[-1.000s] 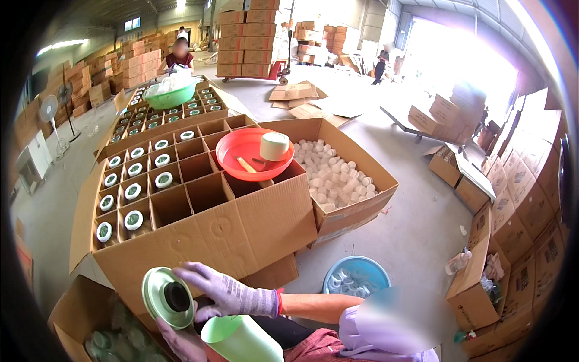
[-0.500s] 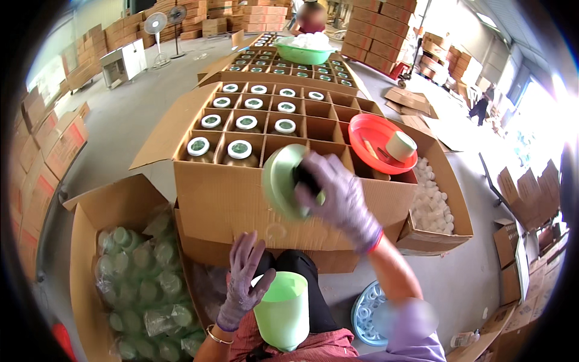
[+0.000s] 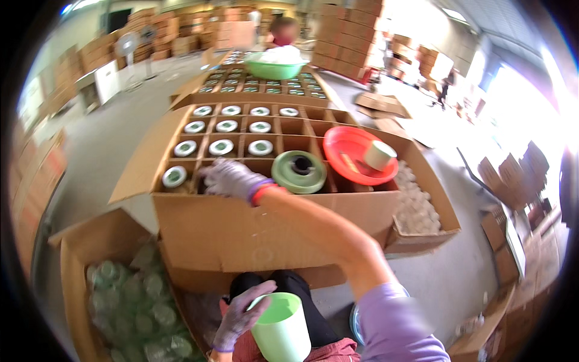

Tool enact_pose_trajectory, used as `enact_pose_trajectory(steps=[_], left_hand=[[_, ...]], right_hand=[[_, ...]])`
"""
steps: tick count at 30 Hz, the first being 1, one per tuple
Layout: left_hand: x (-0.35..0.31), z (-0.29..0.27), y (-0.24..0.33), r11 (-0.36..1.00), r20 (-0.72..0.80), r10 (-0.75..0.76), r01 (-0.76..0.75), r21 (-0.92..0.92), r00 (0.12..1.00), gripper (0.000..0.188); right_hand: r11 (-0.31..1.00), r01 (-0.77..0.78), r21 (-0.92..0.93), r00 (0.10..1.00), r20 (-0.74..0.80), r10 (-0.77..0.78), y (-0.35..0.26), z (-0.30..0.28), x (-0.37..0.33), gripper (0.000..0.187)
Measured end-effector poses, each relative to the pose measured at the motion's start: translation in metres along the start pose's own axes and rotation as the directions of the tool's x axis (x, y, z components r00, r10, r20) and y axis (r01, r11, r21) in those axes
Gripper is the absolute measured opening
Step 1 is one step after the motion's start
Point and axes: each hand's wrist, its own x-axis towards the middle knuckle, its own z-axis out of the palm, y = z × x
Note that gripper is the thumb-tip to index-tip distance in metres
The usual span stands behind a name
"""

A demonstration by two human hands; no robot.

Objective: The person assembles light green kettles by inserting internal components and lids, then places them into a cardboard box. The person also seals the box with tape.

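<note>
My left hand (image 3: 243,317), in a grey-purple glove, is at my lap with its fingers closed at the rim of a tall light green plastic container (image 3: 281,330). My gloved right hand (image 3: 230,179) reaches into the front row of the divided carton (image 3: 259,223). Its fingers curl down over a jar there, which they hide. To its left stands a jar with a white-rimmed green lid (image 3: 174,177). A round green lid with a black knob (image 3: 299,172) lies on the dividers right of my hand.
A red basin (image 3: 347,145) with a pale green cup (image 3: 379,155) sits on the carton's right side. White pieces fill a box (image 3: 443,232) at right; a carton (image 3: 72,283) of bagged green containers stands at lower left. Beyond are another jar carton and a green basin (image 3: 274,70).
My right hand has set the green knobbed lid down on the carton and moved left to a front-row jar. My left hand's fingers have closed in at the container's rim. The view has shifted.
</note>
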Motion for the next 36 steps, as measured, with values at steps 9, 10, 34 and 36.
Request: enact_pose_trajectory(steps=[9,10,34,36], left_hand=[[0.027,-0.036,0.009,0.877,-0.472,0.030,-0.250,-0.410,0.881,0.062],[0.039,-0.035,0.021,0.843,-0.475,-0.008,-0.249,-0.476,0.880,0.067],[0.029,-0.063,-0.035,0.947,-0.301,0.006,-0.102,-0.305,0.954,0.056],[0.029,-0.045,-0.002,0.991,-0.256,0.060,-0.088,-0.100,0.965,0.055]], right_hand=[[0.998,0.062,0.028,0.817,-0.576,-0.035,-0.026,-0.087,-0.037,0.054],[0.995,0.077,-0.059,0.763,-0.639,-0.097,-0.032,-0.104,-0.055,0.057],[0.572,0.169,0.802,0.946,-0.295,0.136,-0.081,0.082,-0.313,0.036],[0.548,0.090,0.832,0.921,-0.279,0.272,-0.078,0.095,-0.335,0.037]])
